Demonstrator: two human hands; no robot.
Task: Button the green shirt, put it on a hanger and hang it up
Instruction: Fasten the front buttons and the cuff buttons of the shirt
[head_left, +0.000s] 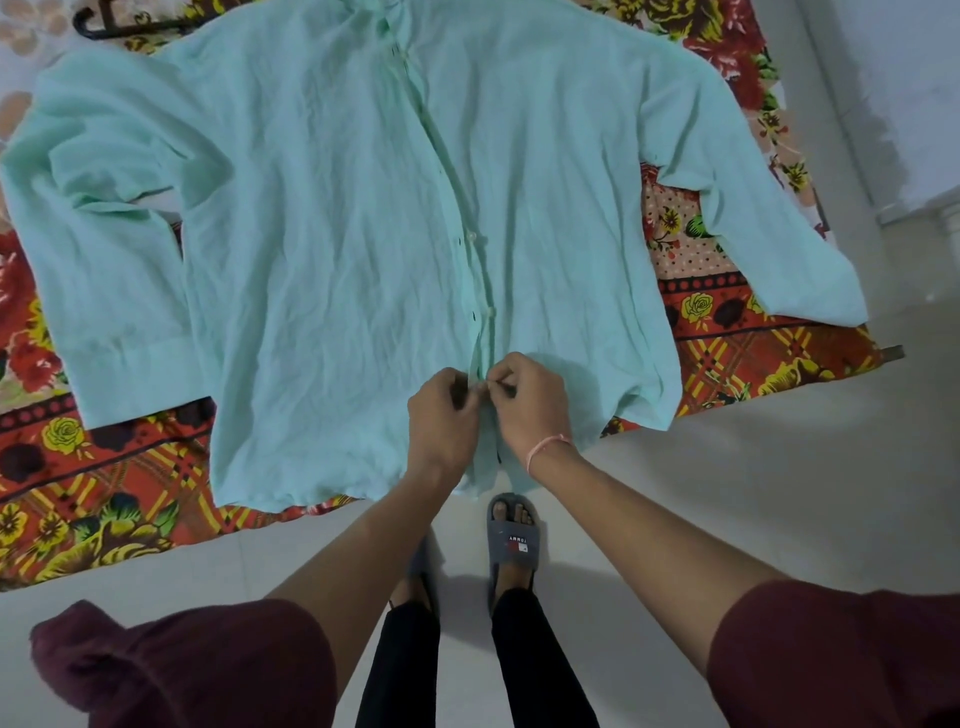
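The green shirt (337, 234) lies flat and face up on a flowered sheet (104, 467), with its sleeves spread out to both sides. Laid out this way, the two front edges meet in one line down the middle, so each button can find its hole.

Both hands are low on that middle line, close to the shirt's bottom hem. The left hand (441, 415) has its fingers curled and pinches one front edge. The right hand (524, 400) pinches the other edge, right beside it. They hold the cloth tight so a small button can be pushed through. That button is too small to see.

Two white buttons (471, 236) show higher up the shirt's middle line.

A dark hanger (98, 26) waits just past the shirt's shoulder, ready for later.
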